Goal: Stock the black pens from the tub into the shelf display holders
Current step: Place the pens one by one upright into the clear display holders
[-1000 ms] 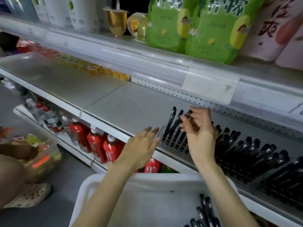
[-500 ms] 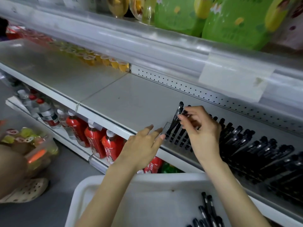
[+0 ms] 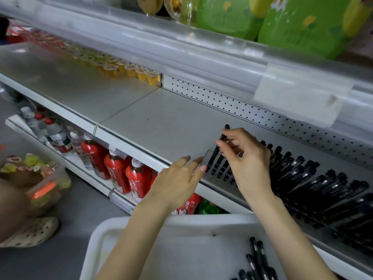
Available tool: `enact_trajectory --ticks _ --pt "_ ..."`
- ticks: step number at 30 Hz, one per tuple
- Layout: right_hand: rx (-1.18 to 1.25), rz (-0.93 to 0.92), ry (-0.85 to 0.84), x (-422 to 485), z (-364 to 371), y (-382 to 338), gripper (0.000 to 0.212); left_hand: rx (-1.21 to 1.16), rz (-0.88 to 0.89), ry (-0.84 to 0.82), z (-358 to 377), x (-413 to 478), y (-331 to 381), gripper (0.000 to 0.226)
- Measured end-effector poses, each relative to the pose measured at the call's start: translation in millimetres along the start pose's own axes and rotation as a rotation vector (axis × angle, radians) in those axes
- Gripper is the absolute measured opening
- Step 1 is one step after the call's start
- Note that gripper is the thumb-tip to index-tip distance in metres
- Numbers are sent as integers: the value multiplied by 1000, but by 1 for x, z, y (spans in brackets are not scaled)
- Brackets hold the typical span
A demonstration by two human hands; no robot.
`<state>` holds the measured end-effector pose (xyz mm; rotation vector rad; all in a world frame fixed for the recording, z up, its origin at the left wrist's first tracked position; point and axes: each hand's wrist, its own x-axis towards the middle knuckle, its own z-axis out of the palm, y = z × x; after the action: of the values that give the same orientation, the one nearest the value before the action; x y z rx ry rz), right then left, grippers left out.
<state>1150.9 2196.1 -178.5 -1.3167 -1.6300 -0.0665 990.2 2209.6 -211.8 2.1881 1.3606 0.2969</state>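
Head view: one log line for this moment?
step: slotting pen | right hand: holds pen over holder | left hand: steadies holder | tub: pens left

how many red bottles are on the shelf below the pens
4 show clearly: three side by side at and, and one behind the left hand. The hand and tub may hide more.

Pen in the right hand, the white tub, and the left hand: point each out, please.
pen (image 3: 216, 153), head view, on its barrel below the fingers.
white tub (image 3: 181, 219), head view, on its far rim.
left hand (image 3: 177, 178), head view, on its back.
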Motion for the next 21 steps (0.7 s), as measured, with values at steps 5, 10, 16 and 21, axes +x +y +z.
enact_trajectory --ticks 5,10,16,21 --pt "-92 -26 4 -3 3 6 19 -10 7 4 2 2 -1 54" --pt "-92 -9 6 -2 2 8 25 -37 25 41 0 5 -2 54" --pt "52 210 -17 -8 -36 -23 24 -34 28 229 -15 -4 9 50" --pt "272 366 -142 -64 -93 -50 15 -12 61 427 -23 -39 9 53"
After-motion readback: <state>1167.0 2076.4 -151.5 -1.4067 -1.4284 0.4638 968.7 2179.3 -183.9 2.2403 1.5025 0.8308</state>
